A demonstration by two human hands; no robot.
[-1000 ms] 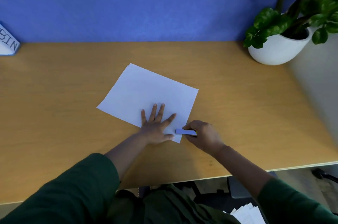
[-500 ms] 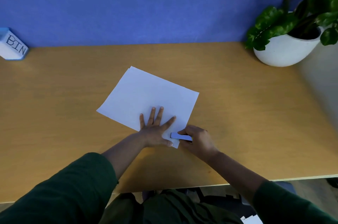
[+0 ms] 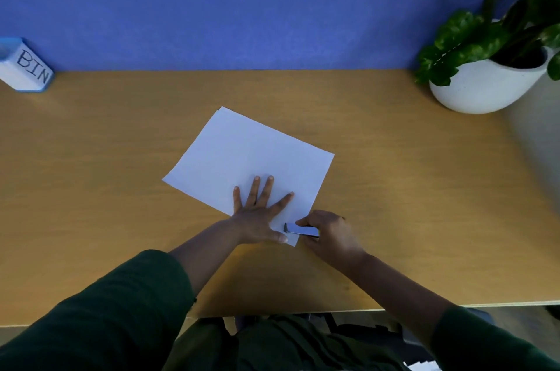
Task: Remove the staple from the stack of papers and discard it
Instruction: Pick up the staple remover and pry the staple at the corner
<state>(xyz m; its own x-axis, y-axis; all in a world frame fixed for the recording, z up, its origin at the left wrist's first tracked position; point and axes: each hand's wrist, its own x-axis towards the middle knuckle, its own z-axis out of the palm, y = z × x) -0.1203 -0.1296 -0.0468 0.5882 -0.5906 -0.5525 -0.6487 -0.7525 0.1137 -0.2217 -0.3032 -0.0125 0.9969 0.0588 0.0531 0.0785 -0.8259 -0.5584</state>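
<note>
1. Since the earlier frame the right hand (image 3: 328, 234) has slid its flat silvery metal staple remover (image 3: 301, 229) a little further onto the near corner of the stack; the paper has stayed put.
2. The right hand's fingers are curled round the remover.
3. The left hand (image 3: 259, 213) presses flat, fingers spread, on the white stack of papers (image 3: 248, 158), holding nothing.
4. The staple is too small to see.
5. The stack lies at an angle mid-way across the wooden desk (image 3: 394, 188).
6. A white box lettered BIN (image 3: 25, 70) stands far left; a white potted plant (image 3: 485, 85) far right.

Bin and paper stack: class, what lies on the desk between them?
Head view: only bare desk lies between the bin and the paper stack.
</note>
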